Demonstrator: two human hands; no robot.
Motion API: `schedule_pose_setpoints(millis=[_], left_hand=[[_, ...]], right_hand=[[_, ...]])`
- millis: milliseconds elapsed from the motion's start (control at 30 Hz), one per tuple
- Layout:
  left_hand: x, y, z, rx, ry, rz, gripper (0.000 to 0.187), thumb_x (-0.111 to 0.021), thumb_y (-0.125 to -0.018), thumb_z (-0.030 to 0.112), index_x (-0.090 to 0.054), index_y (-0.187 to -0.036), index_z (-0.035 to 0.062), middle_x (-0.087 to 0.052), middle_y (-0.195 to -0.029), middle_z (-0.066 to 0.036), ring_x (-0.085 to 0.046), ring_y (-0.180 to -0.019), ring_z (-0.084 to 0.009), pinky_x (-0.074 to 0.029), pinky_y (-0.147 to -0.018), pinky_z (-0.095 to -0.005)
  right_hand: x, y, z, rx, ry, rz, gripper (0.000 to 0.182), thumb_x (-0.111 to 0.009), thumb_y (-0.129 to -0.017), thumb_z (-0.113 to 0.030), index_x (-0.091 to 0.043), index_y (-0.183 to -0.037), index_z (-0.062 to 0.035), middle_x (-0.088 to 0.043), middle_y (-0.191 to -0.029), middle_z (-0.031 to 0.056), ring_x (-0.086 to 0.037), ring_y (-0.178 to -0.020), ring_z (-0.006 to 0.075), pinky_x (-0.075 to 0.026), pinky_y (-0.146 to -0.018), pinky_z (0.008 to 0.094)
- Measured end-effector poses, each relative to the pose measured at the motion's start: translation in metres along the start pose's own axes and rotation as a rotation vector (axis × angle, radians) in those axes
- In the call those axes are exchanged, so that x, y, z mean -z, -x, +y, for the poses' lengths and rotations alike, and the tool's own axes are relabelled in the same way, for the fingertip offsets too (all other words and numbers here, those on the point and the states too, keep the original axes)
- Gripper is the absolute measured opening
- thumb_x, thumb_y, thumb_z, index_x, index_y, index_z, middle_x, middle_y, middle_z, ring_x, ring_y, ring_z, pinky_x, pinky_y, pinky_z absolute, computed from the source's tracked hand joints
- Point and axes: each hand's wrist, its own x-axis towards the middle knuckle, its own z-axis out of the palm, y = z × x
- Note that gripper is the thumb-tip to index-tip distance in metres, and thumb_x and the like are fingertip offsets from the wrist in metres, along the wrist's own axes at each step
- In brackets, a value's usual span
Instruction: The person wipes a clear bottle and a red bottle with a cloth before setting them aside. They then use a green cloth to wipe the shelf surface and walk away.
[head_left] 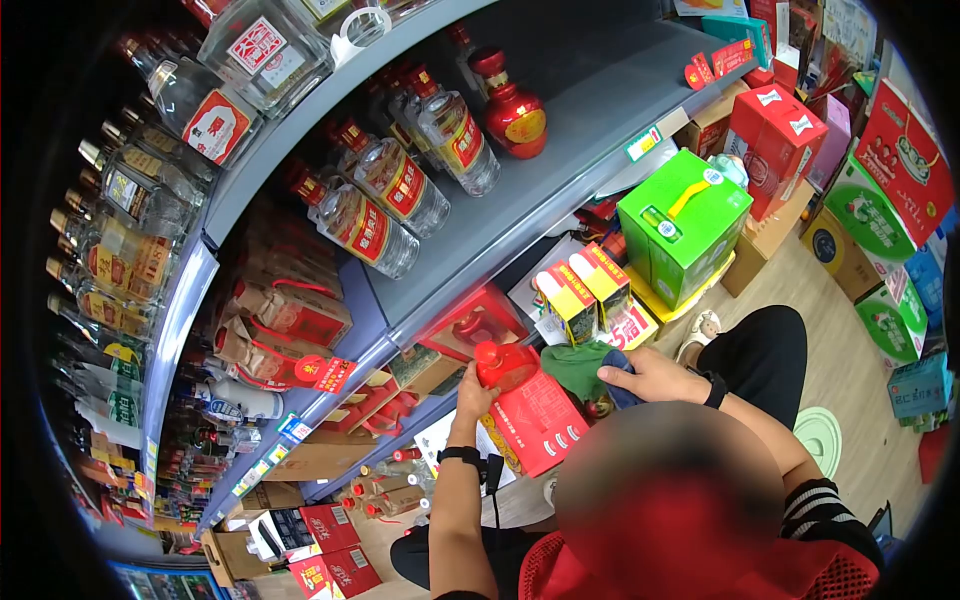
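My left hand (474, 393) is closed around the side of a red bottle (507, 368) with a round red cap. The bottle overlaps a red box (543, 424) with white printing and a yellow side, close in front of my body. In my right hand (655, 379) is a bunched cloth (578, 370), green with a dark blue part under my fingers. The cloth hangs just right of the bottle, over the box's upper corner.
Clear liquor bottles (400, 185) and a red gourd-shaped bottle (516, 115) stand on the grey shelf (580, 100) ahead. Yellow-and-black cartons (585, 290) and a green box (685, 228) sit beyond my hands. Red boxes (335, 550) lie at lower left; a pale green lid (818, 440) is on the floor.
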Motion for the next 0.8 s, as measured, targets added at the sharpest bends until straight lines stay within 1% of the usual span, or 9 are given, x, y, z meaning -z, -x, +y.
schedule_pose_setpoints(millis=[200, 400, 467, 500, 567, 600, 667, 767, 800], left_hand=[[-0.008, 0.008, -0.027, 0.094, 0.115, 0.017, 0.074, -0.076, -0.063, 0.004, -0.038, -0.127, 0.0047, -0.062, -0.109, -0.019, -0.061, -0.101, -0.0321, -0.048, -0.087, -0.0384], [-0.017, 0.013, -0.013, 0.173, 0.023, 0.095, 0.080, -0.075, -0.063, 0.002, -0.032, -0.130, 0.0054, -0.061, -0.109, -0.019, -0.060, -0.102, -0.0336, -0.048, -0.088, -0.0391], [-0.021, 0.016, -0.010, 0.173, 0.025, 0.152, 0.081, -0.076, -0.062, 0.002, -0.032, -0.129, 0.0051, -0.061, -0.110, -0.020, -0.060, -0.102, -0.0344, -0.048, -0.088, -0.0392], [-0.022, 0.021, -0.007, 0.158, 0.057, 0.180, 0.086, -0.074, -0.065, 0.003, -0.025, -0.136, 0.0049, -0.057, -0.115, -0.024, -0.058, -0.105, -0.0357, -0.047, -0.090, -0.0385], [-0.029, 0.034, 0.003, 0.270, -0.082, 0.299, 0.097, -0.072, -0.068, 0.007, -0.009, -0.141, 0.0025, -0.044, -0.128, -0.028, -0.049, -0.116, -0.0372, -0.043, -0.096, -0.0366], [-0.031, 0.043, 0.017, 0.327, -0.152, 0.361, 0.103, -0.072, -0.069, 0.009, -0.002, -0.144, 0.0014, -0.038, -0.135, -0.030, -0.045, -0.121, -0.0379, -0.040, -0.099, -0.0356], [-0.026, 0.077, 0.055, 0.141, 0.101, 0.281, 0.101, -0.069, -0.073, 0.009, 0.002, -0.144, 0.0015, -0.029, -0.140, -0.031, -0.037, -0.128, -0.0370, -0.034, -0.104, -0.0357], [-0.041, 0.145, 0.100, -0.059, 0.822, -0.004, 0.104, -0.070, -0.076, 0.011, 0.008, -0.144, 0.0036, -0.018, -0.145, -0.029, -0.025, -0.135, -0.0331, -0.023, -0.110, -0.0384], [-0.039, 0.173, 0.119, -0.080, 0.839, -0.052, 0.103, -0.070, -0.077, 0.010, 0.008, -0.144, 0.0053, -0.020, -0.145, -0.028, -0.021, -0.137, -0.0315, -0.021, -0.110, -0.0401]], right_hand=[[-0.009, -0.007, 0.024, 0.116, 0.069, 0.034, 0.044, -0.048, -0.093, -0.043, -0.058, -0.082, -0.0014, -0.063, -0.062, 0.0063, -0.061, -0.046, 0.0178, -0.049, -0.042, 0.0301], [-0.012, 0.000, -0.001, -0.053, 0.123, -0.129, 0.046, -0.050, -0.091, -0.043, -0.059, -0.088, 0.0023, -0.064, -0.069, 0.0127, -0.065, -0.061, 0.0248, -0.052, -0.058, 0.0353], [-0.023, -0.006, 0.011, 0.164, 0.255, -0.004, 0.046, -0.050, -0.090, -0.043, -0.059, -0.088, 0.0021, -0.064, -0.073, 0.0153, -0.063, -0.067, 0.0274, -0.050, -0.060, 0.0366], [-0.026, -0.010, 0.016, 0.164, 0.298, -0.019, 0.042, -0.049, -0.092, -0.041, -0.058, -0.088, 0.0003, -0.064, -0.068, 0.0110, -0.062, -0.057, 0.0221, -0.051, -0.051, 0.0339], [-0.033, -0.016, 0.019, 0.136, 0.301, -0.086, 0.043, -0.049, -0.092, -0.042, -0.058, -0.088, -0.0001, -0.064, -0.067, 0.0102, -0.063, -0.053, 0.0205, -0.052, -0.048, 0.0344], [-0.037, -0.016, 0.017, 0.119, 0.310, -0.073, 0.048, -0.049, -0.090, -0.045, -0.059, -0.088, 0.0021, -0.064, -0.072, 0.0154, -0.062, -0.062, 0.0270, -0.050, -0.057, 0.0374], [-0.049, -0.017, 0.016, 0.089, 0.324, -0.044, 0.058, -0.049, -0.087, -0.050, -0.059, -0.088, 0.0065, -0.063, -0.081, 0.0258, -0.062, -0.080, 0.0401, -0.047, -0.074, 0.0435], [-0.079, -0.018, 0.016, 0.105, 0.179, 0.072, 0.056, -0.047, -0.088, -0.053, -0.061, -0.085, 0.0020, -0.063, -0.076, 0.0242, -0.062, -0.075, 0.0383, -0.048, -0.070, 0.0436], [-0.091, -0.018, 0.013, 0.091, 0.106, 0.094, 0.057, -0.046, -0.088, -0.053, -0.061, -0.083, 0.0011, -0.063, -0.075, 0.0237, -0.062, -0.074, 0.0374, -0.048, -0.069, 0.0431]])
